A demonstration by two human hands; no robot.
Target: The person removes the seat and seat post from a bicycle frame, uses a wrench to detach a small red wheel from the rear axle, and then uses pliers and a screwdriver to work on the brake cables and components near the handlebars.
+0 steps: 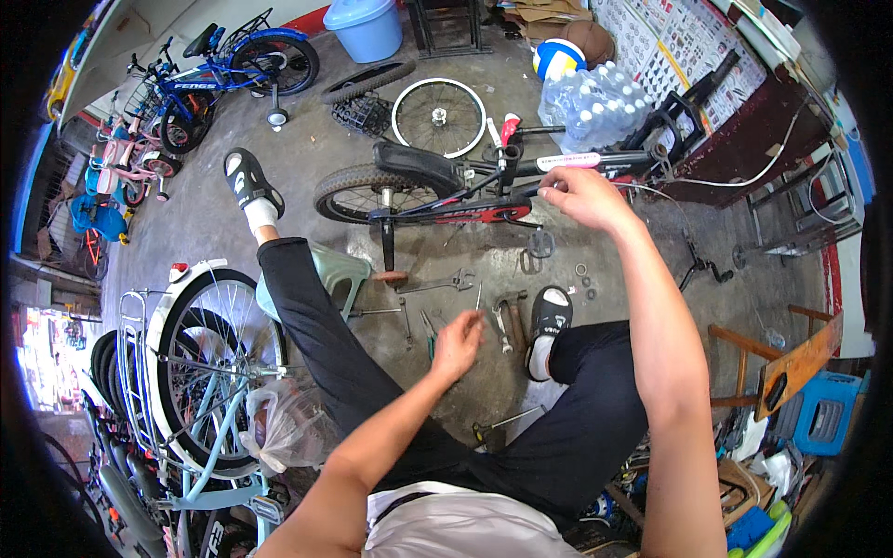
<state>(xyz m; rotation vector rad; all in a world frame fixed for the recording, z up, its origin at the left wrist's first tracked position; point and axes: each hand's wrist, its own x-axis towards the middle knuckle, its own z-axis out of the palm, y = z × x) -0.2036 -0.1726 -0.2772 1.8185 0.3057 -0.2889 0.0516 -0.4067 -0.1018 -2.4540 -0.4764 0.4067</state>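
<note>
Left hand [458, 342] pinches a screwdriver [478, 299]; right hand [584, 197] grips the bike frame [521, 177]

Floor: bare grey concrete [233, 214], stained and dusty beneath me.
Right side: a dark wooden counter [744, 139] — pale sticker sheets [651, 37] hang on the wall behind it.
Far end: a light blue plastic bin [365, 26].
Left: parked children's bicycles [214, 74] — daylight floods in there.

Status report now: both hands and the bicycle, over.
Left hand pinching a thin screwdriver over floor tools. Right hand gripping the upturned bicycle frame. Wrench lying nearby.
</note>
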